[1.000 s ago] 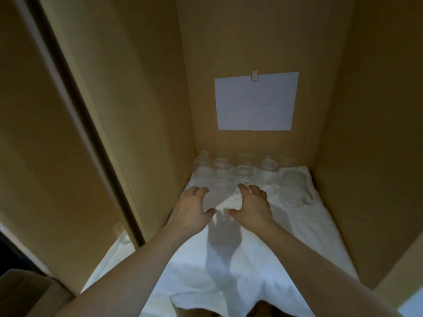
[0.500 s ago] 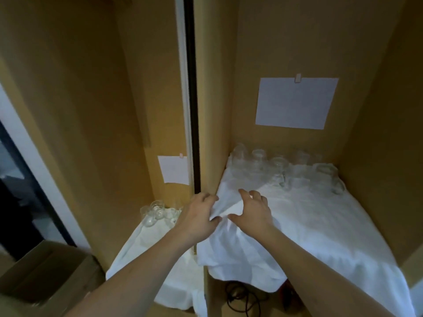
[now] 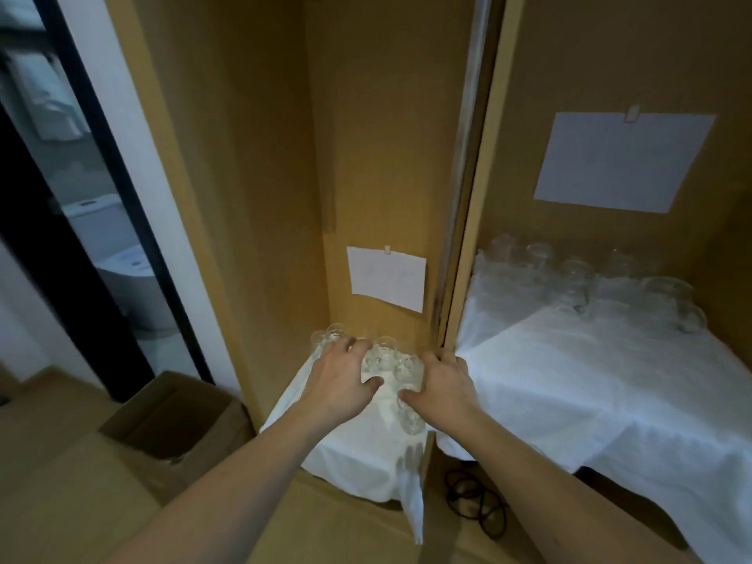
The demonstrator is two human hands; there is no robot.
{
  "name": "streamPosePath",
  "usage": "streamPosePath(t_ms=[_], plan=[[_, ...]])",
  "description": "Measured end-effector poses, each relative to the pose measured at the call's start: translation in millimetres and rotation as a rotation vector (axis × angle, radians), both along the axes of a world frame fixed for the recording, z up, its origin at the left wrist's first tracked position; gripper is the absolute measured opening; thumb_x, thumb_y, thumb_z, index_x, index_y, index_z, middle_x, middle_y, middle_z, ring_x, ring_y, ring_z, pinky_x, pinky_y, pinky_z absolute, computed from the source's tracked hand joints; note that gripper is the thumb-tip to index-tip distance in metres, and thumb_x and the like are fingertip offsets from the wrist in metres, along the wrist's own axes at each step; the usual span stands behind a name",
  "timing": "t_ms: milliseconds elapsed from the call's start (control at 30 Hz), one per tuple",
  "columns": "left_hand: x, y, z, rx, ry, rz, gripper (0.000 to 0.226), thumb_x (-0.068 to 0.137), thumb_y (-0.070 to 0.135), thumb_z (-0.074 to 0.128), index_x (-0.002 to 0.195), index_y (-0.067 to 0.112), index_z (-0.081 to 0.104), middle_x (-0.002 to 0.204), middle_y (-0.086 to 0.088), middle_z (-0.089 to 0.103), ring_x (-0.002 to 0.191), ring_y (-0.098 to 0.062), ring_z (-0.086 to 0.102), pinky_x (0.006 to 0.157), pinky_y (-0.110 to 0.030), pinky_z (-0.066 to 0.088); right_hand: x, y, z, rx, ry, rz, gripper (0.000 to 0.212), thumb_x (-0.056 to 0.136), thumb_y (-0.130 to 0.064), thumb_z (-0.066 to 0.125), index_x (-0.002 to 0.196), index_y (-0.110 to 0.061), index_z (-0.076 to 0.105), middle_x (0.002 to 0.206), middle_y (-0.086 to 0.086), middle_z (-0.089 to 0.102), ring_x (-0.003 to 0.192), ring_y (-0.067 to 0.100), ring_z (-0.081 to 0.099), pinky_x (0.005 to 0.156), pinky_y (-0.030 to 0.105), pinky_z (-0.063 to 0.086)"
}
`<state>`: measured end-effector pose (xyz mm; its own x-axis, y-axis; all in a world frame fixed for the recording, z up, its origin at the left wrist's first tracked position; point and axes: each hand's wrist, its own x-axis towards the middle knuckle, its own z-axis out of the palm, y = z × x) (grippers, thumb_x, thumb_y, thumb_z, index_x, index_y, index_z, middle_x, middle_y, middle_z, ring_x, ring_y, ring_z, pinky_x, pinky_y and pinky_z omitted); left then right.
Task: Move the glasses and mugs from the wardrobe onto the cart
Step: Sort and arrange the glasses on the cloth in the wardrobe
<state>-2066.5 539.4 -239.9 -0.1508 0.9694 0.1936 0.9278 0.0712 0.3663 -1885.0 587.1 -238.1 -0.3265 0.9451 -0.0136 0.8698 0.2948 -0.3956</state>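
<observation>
Several small clear glasses (image 3: 384,360) stand bunched on a white cloth (image 3: 358,453) in the wardrobe's left compartment. My left hand (image 3: 339,382) reaches over the left side of the bunch, its fingertips at one glass, thumb spread. My right hand (image 3: 443,386) hovers at the right side of the bunch by the centre partition, fingers loosely bent and holding nothing. More glasses and a mug (image 3: 667,297) line the back of the right compartment on another white cloth (image 3: 590,384). No cart is in view.
The wooden partition (image 3: 468,221) splits the wardrobe. Paper sheets (image 3: 386,278) hang on both back walls. An open cardboard box (image 3: 171,417) sits on the floor at left, black cables (image 3: 476,502) lie under the right shelf, and a bathroom doorway (image 3: 93,238) opens at far left.
My view and both hands have swung left, from the right compartment's cloth to the small glasses in the left compartment. Neither hand has picked anything up.
</observation>
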Motion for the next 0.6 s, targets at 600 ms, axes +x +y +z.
streamPosePath(t_ms=[600], plan=[[-129, 46, -41, -0.185, -0.032, 0.257, 0.062, 0.089, 0.053, 0.067, 0.142, 0.029, 0.046, 0.144, 0.000, 0.049, 0.127, -0.025, 0.049, 0.102, -0.038, 0.045, -138, 82, -50, -0.150, 0.059, 0.151, 0.085, 0.085, -0.052, 0.070, 0.156, -0.028, 0.028, 0.152, 0.007, 0.037, 0.139, 0.031, 0.035, 0.109, 0.040, 0.041]])
